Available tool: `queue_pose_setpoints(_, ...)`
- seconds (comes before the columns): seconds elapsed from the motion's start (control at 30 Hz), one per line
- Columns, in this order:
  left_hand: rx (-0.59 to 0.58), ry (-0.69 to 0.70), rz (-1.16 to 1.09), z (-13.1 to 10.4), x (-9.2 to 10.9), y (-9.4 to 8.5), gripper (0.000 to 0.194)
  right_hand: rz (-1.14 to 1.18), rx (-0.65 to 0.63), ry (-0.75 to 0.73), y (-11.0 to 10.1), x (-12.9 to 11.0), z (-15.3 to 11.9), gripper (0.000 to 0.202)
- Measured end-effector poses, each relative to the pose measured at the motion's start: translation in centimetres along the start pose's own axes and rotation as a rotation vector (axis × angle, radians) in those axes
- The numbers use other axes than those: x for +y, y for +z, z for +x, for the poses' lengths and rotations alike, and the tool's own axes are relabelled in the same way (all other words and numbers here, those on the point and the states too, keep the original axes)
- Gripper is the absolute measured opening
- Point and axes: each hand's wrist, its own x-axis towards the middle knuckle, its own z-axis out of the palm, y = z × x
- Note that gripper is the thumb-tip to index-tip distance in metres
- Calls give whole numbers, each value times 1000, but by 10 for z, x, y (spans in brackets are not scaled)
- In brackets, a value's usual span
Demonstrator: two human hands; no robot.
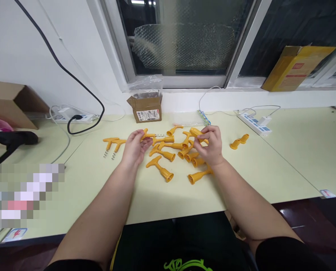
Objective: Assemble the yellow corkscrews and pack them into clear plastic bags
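Note:
Between the fingers of my left hand (134, 148) is a yellow T-handled corkscrew (148, 134), its bare metal spiral pointing right. My right hand (213, 146) grips a yellow plastic sleeve (195, 132) above the table; fingers cover part of it. Two corkscrews with bare spirals (109, 143) lie left of my left hand. Below and between my hands are several yellow corkscrews with bell-shaped sleeves over their spirals, one of them a sleeved corkscrew (161, 168) nearest me. Two loose yellow sleeves (235, 143) rest to the right of my right hand.
A small open cardboard box (147, 108) stands against the wall, beside a clear plastic bag (187, 119). Power strips lie at left (83, 119) and right (254, 123). A black cable (60, 64) hangs at left. A larger carton (12, 101) sits far left on the pale green table (292, 150).

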Motion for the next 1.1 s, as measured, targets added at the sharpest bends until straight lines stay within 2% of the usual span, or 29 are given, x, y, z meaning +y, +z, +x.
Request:
queue_pose_setpoints(0.1,21,148,56,17,13,-20,23,10,48,161,-5,17,0,23)
queue_pose_setpoints(0.17,66,189,186,27,21,-37,27,39,35,254,-6,27,-2,24)
queue_pose_setpoints(0.23,191,267,406,35,27,-56,39,62,-5,301,-5,33,-5,25)
queue_pose_setpoints(0.33,284,209,795,45,30,-80,57,68,-63,307,-3,37,-7,25)
queue_pose_setpoints(0.43,312,169,1014,50,29,-93,63,80,-98,302,-2,38,-8,25)
queue_pose_setpoints(0.57,254,193,1243,53,28,-96,72,89,-142,312,-3,38,-8,25)
queue_pose_setpoints(0.7,197,195,1326,53,29,-97,83,108,-161,319,-4,38,-8,25)
queue_pose_setpoints(0.9,100,273,1343,57,25,-98,86,123,-134,320,-5,40,-8,25)
queue_pose_setpoints(1.1,125,281,1367,57,25,-99,83,127,-141,311,-5,40,-7,24)
